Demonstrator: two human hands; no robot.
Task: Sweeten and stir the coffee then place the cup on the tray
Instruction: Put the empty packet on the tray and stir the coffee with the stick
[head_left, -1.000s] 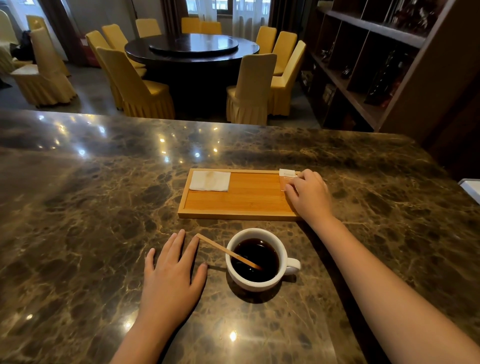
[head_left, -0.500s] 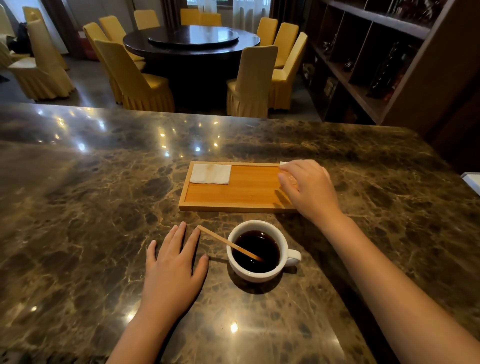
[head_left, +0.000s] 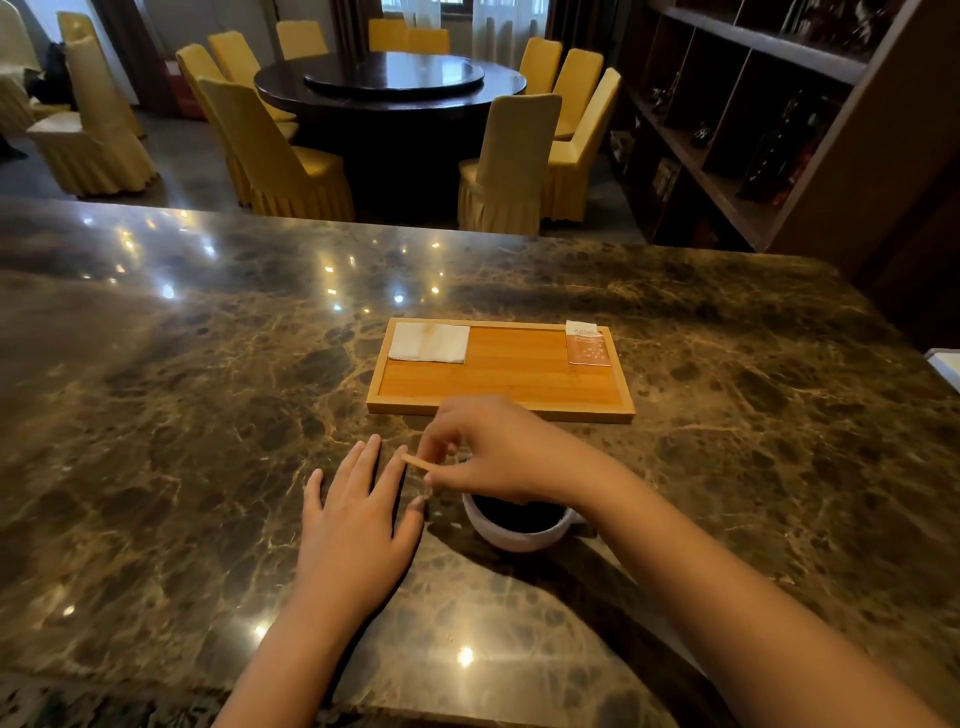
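A white cup (head_left: 511, 535) of black coffee stands on the marble counter, partly hidden under my right hand (head_left: 493, 457). That hand hovers over the cup and pinches the upper end of the wooden stir stick (head_left: 413, 460). My left hand (head_left: 356, 525) lies flat on the counter just left of the cup, fingers spread. Beyond the cup sits the wooden tray (head_left: 498, 402). An orange-and-white sugar packet (head_left: 587, 344) lies in the tray's far right corner, and a folded white napkin (head_left: 430, 342) in its far left corner.
The brown marble counter (head_left: 182, 415) spreads wide on both sides. A white object (head_left: 945, 364) shows at the right edge. Behind the counter are a round dark table (head_left: 389, 85) with yellow chairs and a dark wooden shelf (head_left: 753, 104).
My right hand left the sugar packet on the tray, came back toward me and took hold of the stir stick over the cup. My left hand stayed flat.
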